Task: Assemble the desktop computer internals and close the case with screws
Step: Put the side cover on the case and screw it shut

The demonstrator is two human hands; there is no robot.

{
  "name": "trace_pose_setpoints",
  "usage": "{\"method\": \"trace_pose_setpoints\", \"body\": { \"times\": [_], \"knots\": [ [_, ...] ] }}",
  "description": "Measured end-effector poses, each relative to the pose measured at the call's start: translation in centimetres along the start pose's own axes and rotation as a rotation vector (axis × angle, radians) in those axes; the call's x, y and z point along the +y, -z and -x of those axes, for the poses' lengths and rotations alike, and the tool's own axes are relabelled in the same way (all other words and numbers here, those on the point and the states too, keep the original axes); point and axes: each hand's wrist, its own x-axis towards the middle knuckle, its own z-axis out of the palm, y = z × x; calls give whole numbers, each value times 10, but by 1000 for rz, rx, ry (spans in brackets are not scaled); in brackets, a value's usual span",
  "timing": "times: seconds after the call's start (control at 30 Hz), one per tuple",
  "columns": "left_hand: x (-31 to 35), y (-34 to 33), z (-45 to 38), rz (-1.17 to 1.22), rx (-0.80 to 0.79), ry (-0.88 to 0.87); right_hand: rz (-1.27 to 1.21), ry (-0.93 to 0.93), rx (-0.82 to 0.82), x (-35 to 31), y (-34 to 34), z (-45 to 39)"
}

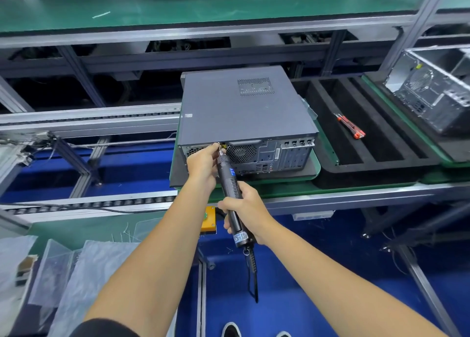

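— On the green pallet (316,169) at the middle of the line lies the grey computer case (244,108), side panel up, rear face toward us. Any writing you can read?

— None clearly. A small pale sticker (188,115) sits near the panel's left edge, too small to read. The electric screwdriver (230,184) carries a blue label on its barrel and a white one near its tail, both blurred.

— Going left to right, what do you see?

— At far left, clear plastic bags (76,273) on a green surface, then the roller conveyor rails (89,119). Next the left hand (202,162), fingers pinched together around the screwdriver's tip at the top left corner of the case's rear face. Just right of it, the right hand (244,209) wraps around the screwdriver's black body, its cord hanging below.

— And the case itself?

— Closed lid with a perforated vent patch; the rear shows a fan grille, ports and slot covers.

— Room to move?

— Right of the case is a black foam tray (376,174) with long channels, a red-handled tool (349,127) lying on it. Beyond, at the right edge, stands a bare metal chassis (432,92).
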Motion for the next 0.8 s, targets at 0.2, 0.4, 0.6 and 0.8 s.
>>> {"method": "trace_pose_setpoints", "body": {
  "times": [0.2, 0.4, 0.6, 0.8],
  "knots": [
    [-1, 2, -4, 44, -70, 34, -66, -3, 5, -3, -1, -1],
    [-1, 2, -6, 65, -118, 77, -118, -8, 16, -1, -8, -2],
    [0, 2, -8, 153, -177, 102, -112, -1, 41, 1, -12, -7],
    [-3, 1, -9, 152, -166, 100, -71, 6, 39, 2, -11, -8]
  ]
}}
